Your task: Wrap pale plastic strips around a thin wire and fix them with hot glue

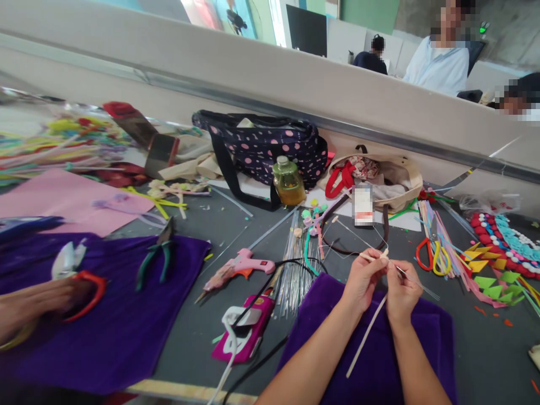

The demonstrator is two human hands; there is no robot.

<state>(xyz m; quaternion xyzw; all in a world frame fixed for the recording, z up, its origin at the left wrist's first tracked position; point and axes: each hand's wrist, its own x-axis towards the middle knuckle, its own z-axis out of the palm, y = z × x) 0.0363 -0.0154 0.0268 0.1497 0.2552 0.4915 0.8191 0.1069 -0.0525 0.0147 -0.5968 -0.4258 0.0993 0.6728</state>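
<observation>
My left hand (365, 278) pinches a cream pipe cleaner (366, 336), its tip near the fingertips. My right hand (404, 287) presses close against the left, thumb and fingers closed on the same pipe cleaner. Its long free end hangs down between my wrists, over a folded purple cloth (432, 337). A thin, clear or silvery strand (428, 290) sticks out to the right past my right fingers. Exactly how the strand and the pipe cleaner meet is hidden by my fingertips.
Left of the cloth lie a pink glue gun (238, 270), a magenta case with a cable (248, 332) and clear sticks (291, 270). Scissors (432, 256) lie to the right. Another person's hand (54, 301) is by red-handled scissors (99, 295). Behind stand a bottle (289, 183) and bags.
</observation>
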